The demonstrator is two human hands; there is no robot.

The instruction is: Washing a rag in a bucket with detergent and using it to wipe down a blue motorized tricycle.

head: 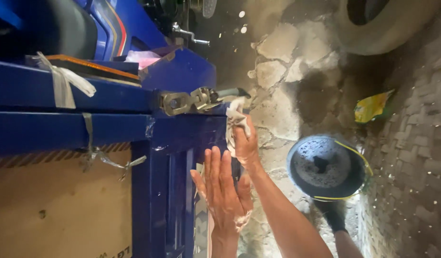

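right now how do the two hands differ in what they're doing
The right hand is closed around a whitish cloth pressed against the blue metal frame near the latch; the left hand is open and flat, fingers straight, holding nothing. The right hand sits higher, by the latch; the left hand is lower on the frame. Both look wet, and the left shows soapy foam.

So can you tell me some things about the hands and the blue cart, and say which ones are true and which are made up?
1. The right hand grips a white cloth. True.
2. The left hand holds a hammer. False: it is open and flat against the blue metal frame.
3. The bucket stands on the stone ground. True.
4. The cloth is bright red. False: it is white.
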